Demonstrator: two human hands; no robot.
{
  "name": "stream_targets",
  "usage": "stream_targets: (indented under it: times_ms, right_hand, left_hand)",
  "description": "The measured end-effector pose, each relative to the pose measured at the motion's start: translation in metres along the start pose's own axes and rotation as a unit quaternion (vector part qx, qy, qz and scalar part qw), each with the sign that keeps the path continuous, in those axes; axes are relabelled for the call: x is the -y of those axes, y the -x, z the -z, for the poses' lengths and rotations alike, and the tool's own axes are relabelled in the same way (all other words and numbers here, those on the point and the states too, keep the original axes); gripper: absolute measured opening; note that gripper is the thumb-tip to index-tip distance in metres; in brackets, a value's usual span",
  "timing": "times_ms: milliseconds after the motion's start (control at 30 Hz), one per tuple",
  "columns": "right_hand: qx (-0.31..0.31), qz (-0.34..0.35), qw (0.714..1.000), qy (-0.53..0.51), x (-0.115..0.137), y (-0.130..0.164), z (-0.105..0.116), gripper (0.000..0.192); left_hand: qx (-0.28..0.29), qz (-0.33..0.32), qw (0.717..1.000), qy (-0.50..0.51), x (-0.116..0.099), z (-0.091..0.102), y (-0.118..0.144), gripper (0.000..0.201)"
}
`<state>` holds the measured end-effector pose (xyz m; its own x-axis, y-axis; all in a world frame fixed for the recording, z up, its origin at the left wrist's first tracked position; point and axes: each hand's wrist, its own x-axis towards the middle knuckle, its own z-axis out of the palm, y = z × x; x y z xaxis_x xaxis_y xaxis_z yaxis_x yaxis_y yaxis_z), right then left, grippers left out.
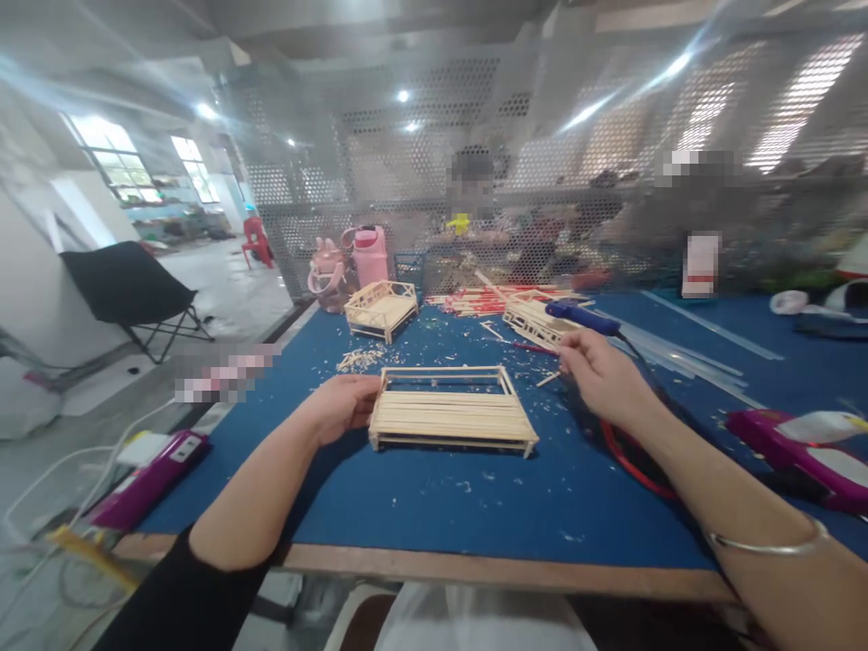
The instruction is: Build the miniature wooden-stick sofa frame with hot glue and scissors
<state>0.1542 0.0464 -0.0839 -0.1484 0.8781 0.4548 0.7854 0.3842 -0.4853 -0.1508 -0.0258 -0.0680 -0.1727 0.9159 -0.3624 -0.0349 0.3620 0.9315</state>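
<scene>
On the blue tabletop stands a small model bench [451, 418] built of pale wooden sticks, with a slatted seat and a raised open back rail. My left hand [344, 402] grips its left end, fingers partly hidden behind the frame. To the right of the bench, my right hand [597, 372] is raised with thumb and fingertips pinched together; what they hold, if anything, is too small to make out. Just beyond it lies a blue-handled tool [583, 316] with a dark cord, resting against a second stick model [533, 318]. A thin dark-red stick [535, 347] lies near my right fingertips.
A finished-looking stick model [382, 307] stands at the back left, beside loose scraps [361, 360]. Red and pale sticks [475, 299] lie along the back. Clear glue-like rods [678, 353] are at right, near a purple device [793, 452]. A purple power strip [153, 479] sits at left.
</scene>
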Motion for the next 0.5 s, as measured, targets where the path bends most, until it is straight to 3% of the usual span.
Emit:
stream_targets:
  times_ms: [100,200,367,500]
  right_hand:
    - [0.039,0.096,0.992,-0.07,0.013,0.01,-0.008,0.018]
    - [0.094,0.143,0.982,-0.082,0.023,0.018,-0.02,0.019]
    - [0.023,0.186,0.978,-0.087,0.026,0.015,-0.029,0.022]
    - [0.04,0.191,0.979,-0.052,0.027,0.012,-0.034,0.023]
  left_hand:
    - [-0.011,0.012,1.0,0.018,0.0,-0.001,-0.001,0.013]
    - [-0.021,0.021,0.999,0.029,0.001,-0.002,-0.001,0.018]
    - [-0.025,0.027,0.999,0.037,0.002,-0.002,-0.003,0.018]
    - [-0.026,0.025,0.998,0.043,0.003,-0.002,-0.004,0.012]
